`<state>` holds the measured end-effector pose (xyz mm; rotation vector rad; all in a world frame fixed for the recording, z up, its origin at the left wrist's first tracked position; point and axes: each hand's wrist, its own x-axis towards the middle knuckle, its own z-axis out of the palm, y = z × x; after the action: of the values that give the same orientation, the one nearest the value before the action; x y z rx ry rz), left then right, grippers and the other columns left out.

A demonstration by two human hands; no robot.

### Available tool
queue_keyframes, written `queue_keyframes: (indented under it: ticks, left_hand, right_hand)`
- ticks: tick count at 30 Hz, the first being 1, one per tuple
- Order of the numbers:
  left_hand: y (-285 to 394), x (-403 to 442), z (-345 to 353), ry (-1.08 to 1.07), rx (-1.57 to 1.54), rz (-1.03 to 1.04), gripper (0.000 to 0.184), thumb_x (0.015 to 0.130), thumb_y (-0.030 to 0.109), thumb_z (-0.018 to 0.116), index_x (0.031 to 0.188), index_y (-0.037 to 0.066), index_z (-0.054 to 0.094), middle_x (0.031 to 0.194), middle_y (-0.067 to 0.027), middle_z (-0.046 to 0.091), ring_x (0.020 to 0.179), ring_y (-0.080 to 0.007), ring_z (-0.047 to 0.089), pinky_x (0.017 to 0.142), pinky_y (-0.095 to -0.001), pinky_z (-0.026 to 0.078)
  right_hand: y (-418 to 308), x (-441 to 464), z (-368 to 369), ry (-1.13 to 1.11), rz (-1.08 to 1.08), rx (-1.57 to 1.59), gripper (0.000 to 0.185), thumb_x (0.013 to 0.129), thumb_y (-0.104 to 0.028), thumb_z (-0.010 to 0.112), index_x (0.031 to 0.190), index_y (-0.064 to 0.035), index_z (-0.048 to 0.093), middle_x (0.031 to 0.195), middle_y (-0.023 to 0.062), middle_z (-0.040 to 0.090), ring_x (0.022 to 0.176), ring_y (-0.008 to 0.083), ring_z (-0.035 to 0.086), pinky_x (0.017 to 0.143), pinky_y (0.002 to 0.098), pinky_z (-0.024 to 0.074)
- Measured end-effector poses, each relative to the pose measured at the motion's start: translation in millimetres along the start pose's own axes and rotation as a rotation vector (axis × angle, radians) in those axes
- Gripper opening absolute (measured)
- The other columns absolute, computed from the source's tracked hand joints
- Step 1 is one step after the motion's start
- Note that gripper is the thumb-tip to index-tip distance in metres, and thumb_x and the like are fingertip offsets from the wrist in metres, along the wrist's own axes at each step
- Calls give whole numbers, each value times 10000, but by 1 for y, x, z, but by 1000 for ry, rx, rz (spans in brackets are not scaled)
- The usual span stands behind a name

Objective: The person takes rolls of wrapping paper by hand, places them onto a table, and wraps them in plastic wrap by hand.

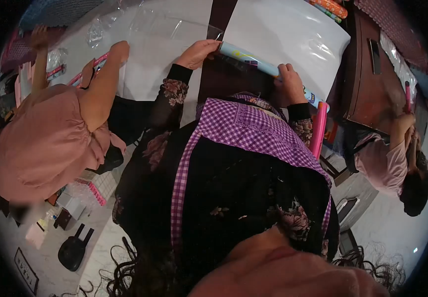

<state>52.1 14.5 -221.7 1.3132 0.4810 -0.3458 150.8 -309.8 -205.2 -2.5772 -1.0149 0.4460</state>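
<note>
No text can be read: the marks on the dark-framed sign (26, 271) and the blue roll (248, 60) are too small or blurred.

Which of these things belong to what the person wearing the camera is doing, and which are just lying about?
Seems part of the job:
- light-blue patterned roll, in the left hand and right hand
- clear film by the left hand

Probably just lying about:
- dark phone
- framed sign
</note>
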Motion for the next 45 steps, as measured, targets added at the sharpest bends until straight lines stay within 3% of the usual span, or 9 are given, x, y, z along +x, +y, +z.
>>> queue_keyframes:
  ticks: [7, 10, 13, 19, 22, 34, 38, 40, 45]
  left_hand:
    - [60, -8, 4, -228, 362, 304, 293, 914, 128, 501, 1167, 25, 608, 1349, -85, 452, 1133, -195, 502, 980, -302, 387]
    - [78, 0, 7, 138, 1179, 994, 235, 859, 91, 518, 1032, 68, 676, 1335, -67, 483, 1118, -273, 515, 947, -358, 419]
    - [100, 10, 16, 31, 951, 1170, 196, 784, 111, 556, 929, 90, 686, 1009, -86, 649, 907, -247, 613, 808, -377, 461]
    - [136, -19, 48, -56, 728, 975, 165, 789, 57, 531, 900, 54, 652, 691, -160, 606, 615, -323, 605, 566, -366, 485]
    - [146, -25, 51, -49, 937, 1078, 186, 831, 18, 524, 959, 53, 654, 824, -99, 654, 754, -257, 601, 675, -366, 485]
    - [163, -33, 73, -166, 1034, 1585, 285, 739, -48, 619, 995, 76, 638, 873, -84, 638, 839, -262, 594, 750, -372, 477]
    - [159, -33, 57, -160, 994, 1436, 279, 802, -44, 571, 1058, 50, 627, 885, -79, 636, 851, -224, 598, 762, -346, 477]
    - [159, -40, 49, -335, 750, 854, 273, 895, 14, 497, 1147, 29, 598, 933, -79, 641, 869, -175, 589, 774, -322, 474]
    - [159, -46, 46, -350, 634, 691, 308, 979, 149, 411, 1228, 33, 552, 1018, -80, 632, 893, -151, 579, 788, -303, 474]
  right_hand:
    - [-6, -1, -14, 313, -123, 31, 366, 662, -54, 652, 1002, -62, 515, 947, 169, 529, 811, 395, 554, 670, 469, 468]
    - [-12, 1, -23, 385, -85, 13, 396, 661, -59, 663, 1032, -67, 525, 967, 166, 542, 851, 389, 551, 710, 465, 461]
    - [-10, 1, -30, 512, -106, 3, 416, 655, -97, 686, 1041, -70, 531, 978, 169, 561, 901, 379, 546, 768, 459, 449]
    - [-15, 0, -76, 84, -82, 247, 480, 833, -294, 663, 1213, -31, 532, 1064, 194, 617, 1009, 348, 579, 858, 399, 449]
    - [-30, -5, -97, 27, 86, 718, 387, 898, -265, 588, 1204, -29, 562, 1083, 181, 635, 1015, 279, 599, 862, 353, 457]
    - [-42, 10, -116, -50, -207, 731, 472, 890, -279, 611, 1283, -37, 507, 1089, 106, 628, 972, 174, 576, 849, 303, 462]
    - [-52, 13, -116, -72, -140, 649, 440, 865, -212, 643, 1239, -14, 522, 1059, 112, 628, 947, 175, 590, 802, 324, 498]
    - [-58, 16, -115, -62, -97, 679, 433, 861, -206, 644, 1231, -17, 524, 1043, 115, 630, 950, 185, 596, 785, 343, 508]
    - [-56, 21, -110, 76, -158, 521, 378, 846, -209, 647, 1182, -63, 552, 993, 152, 624, 917, 292, 621, 728, 398, 508]
